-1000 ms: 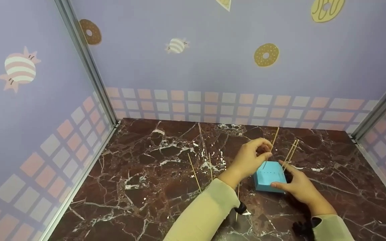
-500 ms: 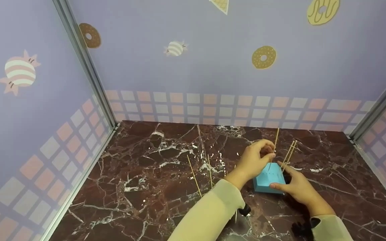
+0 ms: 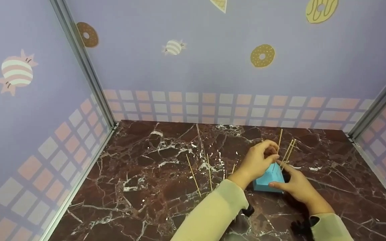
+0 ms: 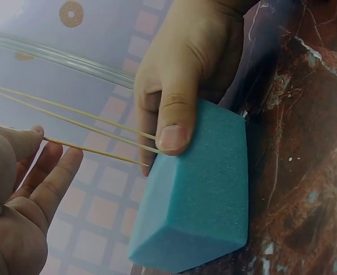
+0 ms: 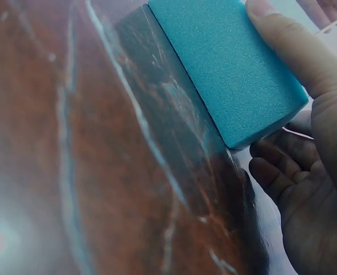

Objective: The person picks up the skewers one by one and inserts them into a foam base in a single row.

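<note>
A light-blue foam block (image 3: 267, 180) with sloping sides sits on the dark marble tabletop. My right hand (image 3: 298, 187) grips it from the right, thumb on the near face, as the right wrist view of the block (image 5: 231, 69) also shows. Two thin wooden skewers (image 3: 288, 152) stand up from the block's right end, beside the right thumb in the left wrist view. Above the block, my left hand (image 3: 258, 159) pinches another skewer (image 4: 94, 151), pointing down. Its tip is close to the block's top; whether it touches, I cannot tell.
Loose skewers (image 3: 193, 175) lie on the tabletop (image 3: 139, 207) left of the block, some partly hidden by the left arm. White crumbs (image 3: 221, 160) are scattered near them. Patterned purple walls (image 3: 206, 60) enclose the table at the back and sides.
My left hand has shifted to the right over the block with its skewer, nearer the two standing skewers. The right hand keeps its grip on the block. The head view has shifted slightly.
</note>
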{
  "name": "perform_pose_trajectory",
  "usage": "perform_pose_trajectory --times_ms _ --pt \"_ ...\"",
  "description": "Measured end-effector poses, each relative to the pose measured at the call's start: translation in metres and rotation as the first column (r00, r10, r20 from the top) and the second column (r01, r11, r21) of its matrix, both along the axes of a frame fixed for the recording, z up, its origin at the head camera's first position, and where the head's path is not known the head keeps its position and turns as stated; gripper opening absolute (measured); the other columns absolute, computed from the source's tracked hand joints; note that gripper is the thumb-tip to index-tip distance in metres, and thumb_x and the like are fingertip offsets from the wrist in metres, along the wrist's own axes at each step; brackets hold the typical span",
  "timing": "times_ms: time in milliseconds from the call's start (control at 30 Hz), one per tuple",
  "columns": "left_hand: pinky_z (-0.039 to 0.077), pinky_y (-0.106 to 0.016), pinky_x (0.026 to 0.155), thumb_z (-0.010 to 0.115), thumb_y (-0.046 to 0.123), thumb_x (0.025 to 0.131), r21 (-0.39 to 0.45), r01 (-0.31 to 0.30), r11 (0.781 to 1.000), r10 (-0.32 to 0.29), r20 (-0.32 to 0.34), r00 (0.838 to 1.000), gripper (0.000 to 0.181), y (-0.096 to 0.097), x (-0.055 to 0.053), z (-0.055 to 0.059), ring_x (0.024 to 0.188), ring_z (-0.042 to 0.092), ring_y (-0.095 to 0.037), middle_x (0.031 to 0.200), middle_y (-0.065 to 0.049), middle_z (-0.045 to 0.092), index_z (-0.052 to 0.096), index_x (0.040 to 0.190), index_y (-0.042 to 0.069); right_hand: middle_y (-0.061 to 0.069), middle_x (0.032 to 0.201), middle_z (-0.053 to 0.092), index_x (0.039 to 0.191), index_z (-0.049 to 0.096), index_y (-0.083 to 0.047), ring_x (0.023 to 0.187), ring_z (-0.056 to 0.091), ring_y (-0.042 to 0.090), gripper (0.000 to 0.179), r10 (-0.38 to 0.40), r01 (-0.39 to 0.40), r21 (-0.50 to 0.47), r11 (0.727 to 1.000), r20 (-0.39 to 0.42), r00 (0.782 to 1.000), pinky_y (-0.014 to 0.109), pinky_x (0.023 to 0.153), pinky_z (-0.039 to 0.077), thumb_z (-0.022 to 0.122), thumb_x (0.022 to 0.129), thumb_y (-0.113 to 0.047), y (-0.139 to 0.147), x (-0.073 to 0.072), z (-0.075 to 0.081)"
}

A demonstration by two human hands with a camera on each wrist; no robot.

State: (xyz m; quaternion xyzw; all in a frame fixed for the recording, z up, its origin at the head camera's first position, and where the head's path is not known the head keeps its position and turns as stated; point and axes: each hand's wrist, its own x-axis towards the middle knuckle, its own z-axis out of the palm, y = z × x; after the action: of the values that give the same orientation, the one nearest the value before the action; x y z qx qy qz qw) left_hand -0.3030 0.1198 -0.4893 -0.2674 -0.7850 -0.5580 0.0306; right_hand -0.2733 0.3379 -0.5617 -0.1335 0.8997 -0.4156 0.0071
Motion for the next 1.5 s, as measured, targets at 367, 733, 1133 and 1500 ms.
perform_pose_trajectory --times_ms 367,733,1133,1500 --pt "0.059 -0.013 0.085 0.072 0.014 0.111 -0.019 -0.003 1.000 0.003 0.017 1.000 0.014 0.004 -0.001 -0.004 0.091 0.066 0.005 0.113 0.002 0.075 0.071 0.124 0.017 0.037 0.176 0.040 0.174 0.038 0.000 0.163 0.037 0.062 0.103 -0.002 0.002 0.012 1.000 0.024 1.000 0.084 0.128 0.033 0.094 0.096 -0.036 0.000 0.001 0.003" --pt "0.057 -0.013 0.093 0.075 0.014 0.109 -0.095 -0.029 0.995 0.027 -0.020 0.999 0.018 0.005 -0.001 -0.007 0.101 0.070 0.002 0.118 0.001 0.078 0.074 0.127 0.016 0.038 0.175 0.040 0.174 0.038 0.002 0.160 0.041 0.063 0.103 0.004 -0.004 0.024 1.000 0.000 1.000 0.084 0.126 0.035 0.093 0.096 -0.035 -0.001 0.000 0.000" --pt "0.058 -0.014 0.100 0.078 0.016 0.107 -0.115 -0.048 0.992 0.045 -0.026 0.999 0.018 0.007 0.000 -0.015 0.108 0.073 0.000 0.117 0.002 0.079 0.075 0.124 0.018 0.038 0.171 0.046 0.171 0.040 0.008 0.155 0.050 0.059 0.102 -0.003 0.004 0.012 1.000 -0.016 1.000 0.078 0.125 0.041 0.095 0.095 -0.032 0.001 -0.001 0.000" --pt "0.059 -0.014 0.100 0.078 0.016 0.107 -0.115 -0.038 0.993 0.033 -0.041 0.999 0.016 0.009 -0.001 -0.017 0.110 0.075 -0.002 0.119 0.001 0.080 0.077 0.122 0.018 0.038 0.177 0.037 0.173 0.033 0.009 0.161 0.041 0.062 0.105 0.006 -0.006 -0.018 1.000 0.034 0.999 0.082 0.128 0.035 0.093 0.097 -0.032 0.001 0.001 0.001"
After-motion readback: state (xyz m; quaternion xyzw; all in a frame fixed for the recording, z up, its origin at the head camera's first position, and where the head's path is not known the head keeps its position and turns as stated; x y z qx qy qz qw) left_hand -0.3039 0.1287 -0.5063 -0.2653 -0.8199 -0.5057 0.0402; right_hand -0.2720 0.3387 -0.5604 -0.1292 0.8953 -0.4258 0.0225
